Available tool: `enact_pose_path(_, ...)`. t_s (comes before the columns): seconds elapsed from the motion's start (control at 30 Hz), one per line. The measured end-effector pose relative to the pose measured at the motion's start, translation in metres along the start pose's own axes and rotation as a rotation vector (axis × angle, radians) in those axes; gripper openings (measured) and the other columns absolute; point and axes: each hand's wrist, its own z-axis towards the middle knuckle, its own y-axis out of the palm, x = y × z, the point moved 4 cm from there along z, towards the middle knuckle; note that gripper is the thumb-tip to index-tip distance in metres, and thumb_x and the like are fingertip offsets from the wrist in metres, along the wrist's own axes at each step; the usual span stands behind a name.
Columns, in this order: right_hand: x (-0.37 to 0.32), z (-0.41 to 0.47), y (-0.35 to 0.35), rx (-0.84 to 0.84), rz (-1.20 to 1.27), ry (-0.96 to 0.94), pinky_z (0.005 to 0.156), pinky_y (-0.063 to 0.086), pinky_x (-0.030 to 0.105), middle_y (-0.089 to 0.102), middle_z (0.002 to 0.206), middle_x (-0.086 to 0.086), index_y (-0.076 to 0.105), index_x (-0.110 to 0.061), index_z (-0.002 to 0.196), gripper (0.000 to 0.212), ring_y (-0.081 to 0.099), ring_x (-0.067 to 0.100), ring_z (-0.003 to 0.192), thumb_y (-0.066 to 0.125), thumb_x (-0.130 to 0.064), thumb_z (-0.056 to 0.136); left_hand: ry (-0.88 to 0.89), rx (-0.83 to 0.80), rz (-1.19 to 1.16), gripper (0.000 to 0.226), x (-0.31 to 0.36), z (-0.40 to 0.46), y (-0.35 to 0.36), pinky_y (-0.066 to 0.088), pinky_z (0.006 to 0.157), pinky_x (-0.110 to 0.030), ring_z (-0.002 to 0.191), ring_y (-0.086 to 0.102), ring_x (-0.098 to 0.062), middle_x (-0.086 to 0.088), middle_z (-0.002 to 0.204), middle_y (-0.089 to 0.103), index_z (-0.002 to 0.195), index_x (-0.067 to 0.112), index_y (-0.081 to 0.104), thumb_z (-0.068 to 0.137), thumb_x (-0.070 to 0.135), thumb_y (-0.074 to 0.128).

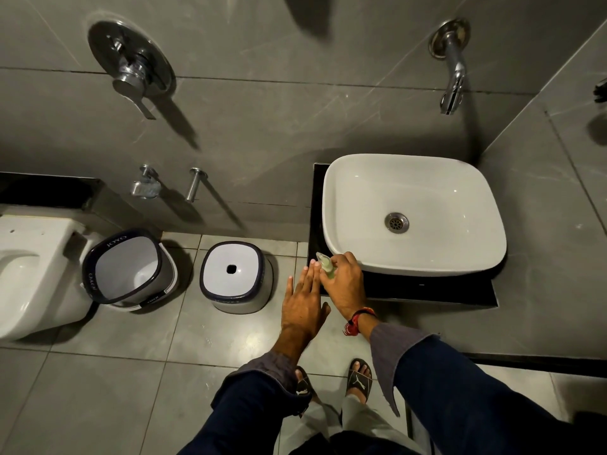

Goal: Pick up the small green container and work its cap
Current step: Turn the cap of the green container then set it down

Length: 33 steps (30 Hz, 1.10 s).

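Beside white basin (414, 257), at black table's (427, 292) near-left corner: right hand (343, 284) closed around small green container (327, 268), long axis tilted, cap (320, 256) projecting beyond grip toward left hand (303, 307), open-palmed, empty, fingertips just beside cap, nearer for working it.

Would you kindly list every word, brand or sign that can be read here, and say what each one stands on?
"JOYO": on the far rim of the bucket.
"JOYO": again on its left rim, turned sideways.
Label on the bucket's near side: too blurred to read.
Marking on the stool's front: too blurred.
Leaping-cat logo, no words: on the right sandal.
Small green container in the right hand: no readable text.
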Motion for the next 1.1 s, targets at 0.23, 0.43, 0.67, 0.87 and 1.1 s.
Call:
enact_pose_path(0.23, -0.004, 0.003, -0.003, -0.021, -0.118, 0.009, 0.083, 0.061, 0.037, 0.065, 0.107, 0.013, 0.065, -0.004, 0.111, 0.04, 0.065, 0.025, 0.096, 0.068, -0.039, 0.092, -0.005, 0.005, 0.001, 0.092, 0.001, 0.001, 0.0, -0.002, 0.129, -0.047, 0.158, -0.009, -0.021, -0.003, 0.17, -0.012, 0.16, 0.015, -0.012, 0.1, 0.05, 0.049)
enact_pose_path(0.43, 0.001, -0.001, -0.001, -0.024, -0.058, -0.034, 0.092, 0.058, 0.036, 0.062, 0.112, 0.012, 0.066, -0.003, 0.11, 0.028, 0.064, 0.025, 0.101, 0.069, -0.024, 0.092, -0.001, 0.014, 0.008, 0.092, 0.0, 0.001, 0.002, -0.002, 0.129, -0.047, 0.158, -0.009, -0.02, -0.003, 0.17, -0.013, 0.16, 0.016, -0.013, 0.1, 0.051, 0.049)
enact_pose_path(0.67, 0.005, -0.005, 0.003, -0.02, -0.019, 0.046, 0.099, 0.057, 0.043, 0.06, 0.118, 0.015, 0.062, -0.002, 0.115, 0.029, 0.062, 0.029, 0.111, 0.068, -0.02, 0.093, 0.003, -0.006, 0.003, 0.093, 0.001, 0.004, 0.003, -0.003, 0.129, -0.047, 0.158, -0.01, -0.022, -0.004, 0.17, -0.012, 0.16, 0.015, -0.01, 0.1, 0.055, 0.049)
enact_pose_path(0.87, 0.007, 0.002, -0.001, -0.072, -0.016, -0.023, 0.092, 0.059, 0.043, 0.061, 0.112, 0.013, 0.064, -0.002, 0.112, 0.021, 0.063, 0.026, 0.102, 0.067, -0.01, 0.093, 0.0, 0.019, 0.02, 0.095, 0.006, -0.003, 0.006, 0.001, 0.13, -0.048, 0.158, -0.01, -0.023, -0.007, 0.17, -0.013, 0.159, 0.013, -0.013, 0.099, 0.049, 0.051)
enact_pose_path(1.1, 0.013, 0.001, -0.015, -0.065, 0.017, -0.106, 0.086, 0.06, 0.033, 0.056, 0.116, 0.005, 0.058, -0.013, 0.124, 0.042, 0.061, 0.019, 0.103, 0.075, -0.023, 0.087, -0.025, 0.027, 0.063, 0.094, 0.01, -0.002, 0.009, 0.001, 0.129, -0.048, 0.158, -0.01, -0.023, -0.01, 0.17, -0.013, 0.159, 0.009, -0.012, 0.1, 0.049, 0.05)
